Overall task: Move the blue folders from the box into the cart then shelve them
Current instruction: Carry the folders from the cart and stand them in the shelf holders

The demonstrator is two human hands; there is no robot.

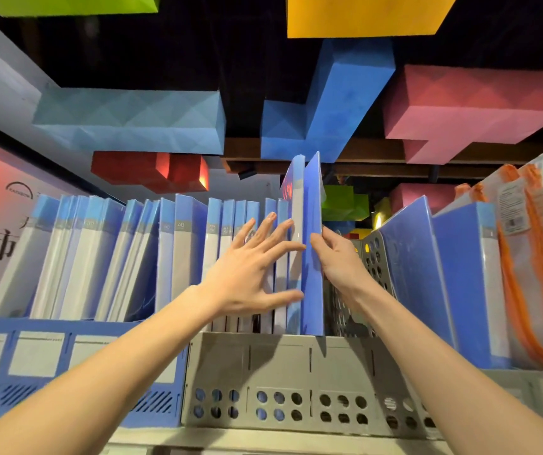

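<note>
Our right hand (339, 257) grips the blue folder (312, 198) by its edge, standing in the grey rack (280, 362); our left hand (250, 274), fingers spread flat, presses the shelved folders (227, 224) just left of it

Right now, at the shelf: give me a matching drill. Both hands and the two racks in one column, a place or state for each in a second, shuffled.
Things:
1 left hand
2 right hand
3 grey rack
4 blue rack

Place or state:
A grips the raised folder by its edge
B at the left end of the shelf
C fingers spread, pressing the standing folders
D holds the raised folder

Pairs: 1-C, 2-A, 3-D, 4-B
</note>
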